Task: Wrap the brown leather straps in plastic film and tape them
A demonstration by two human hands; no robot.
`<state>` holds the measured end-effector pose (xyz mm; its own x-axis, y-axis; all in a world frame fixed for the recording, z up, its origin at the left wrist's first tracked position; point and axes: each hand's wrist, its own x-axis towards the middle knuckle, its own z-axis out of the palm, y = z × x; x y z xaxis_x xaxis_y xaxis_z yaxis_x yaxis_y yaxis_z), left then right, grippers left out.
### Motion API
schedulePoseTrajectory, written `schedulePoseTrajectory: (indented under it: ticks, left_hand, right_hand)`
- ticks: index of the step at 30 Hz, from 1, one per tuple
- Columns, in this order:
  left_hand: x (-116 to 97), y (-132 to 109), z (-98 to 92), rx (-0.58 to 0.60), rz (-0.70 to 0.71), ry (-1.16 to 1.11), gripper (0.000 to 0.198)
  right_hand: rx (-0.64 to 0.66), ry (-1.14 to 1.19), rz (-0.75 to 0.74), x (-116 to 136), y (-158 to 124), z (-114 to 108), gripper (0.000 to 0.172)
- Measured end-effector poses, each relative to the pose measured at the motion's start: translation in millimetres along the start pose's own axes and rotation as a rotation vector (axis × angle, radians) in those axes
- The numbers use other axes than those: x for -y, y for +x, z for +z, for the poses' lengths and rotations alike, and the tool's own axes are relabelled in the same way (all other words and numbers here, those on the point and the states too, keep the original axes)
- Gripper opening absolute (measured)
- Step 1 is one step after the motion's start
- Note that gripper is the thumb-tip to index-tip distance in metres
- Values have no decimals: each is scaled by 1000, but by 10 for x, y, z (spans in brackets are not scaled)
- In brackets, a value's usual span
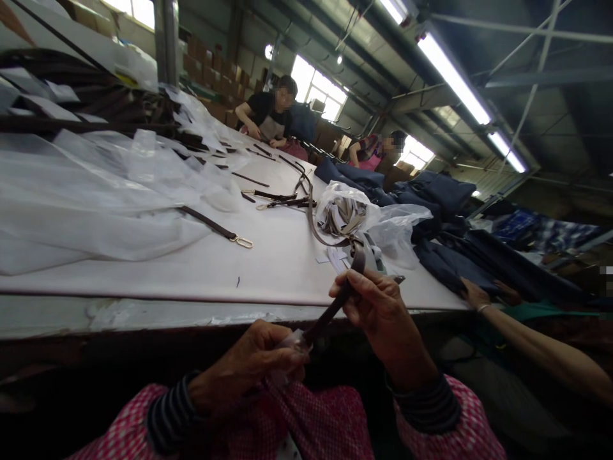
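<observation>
My right hand (378,313) grips a dark brown leather strap (330,313) near its middle, fingers curled around it. The strap's lower end sits in my left hand (244,364), with a small clear plastic sleeve (292,340) over it, partly hidden by my fingers. Both hands are just below the front edge of the white work table (191,281). Beyond my right hand, a long strap with a metal clasp (311,211) lies across the table. Another strap (211,225) ends in a brass clasp.
Translucent plastic sheets (96,191) cover the table's left side. A plastic bag of paper tags (342,214) and navy fabric bags (440,195) lie ahead. Co-workers (263,115) stand at the far end. Another person's arm (541,345) reaches in at right. Cardboard boxes (215,70) are stacked behind.
</observation>
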<state>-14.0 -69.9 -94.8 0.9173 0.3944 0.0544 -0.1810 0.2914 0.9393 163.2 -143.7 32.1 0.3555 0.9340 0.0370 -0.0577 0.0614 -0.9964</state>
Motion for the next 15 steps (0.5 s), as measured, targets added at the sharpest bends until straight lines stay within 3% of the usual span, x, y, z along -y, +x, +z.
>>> schedulePoseTrajectory:
  ticks: [9, 15]
  left_hand:
    - [-90, 93, 46, -64, 29, -19, 37]
    - [-134, 88, 107, -132, 47, -132, 35]
  right_hand:
    - [-22, -65, 23, -148, -89, 50, 26]
    - [69, -137, 62, -432, -160, 53, 28]
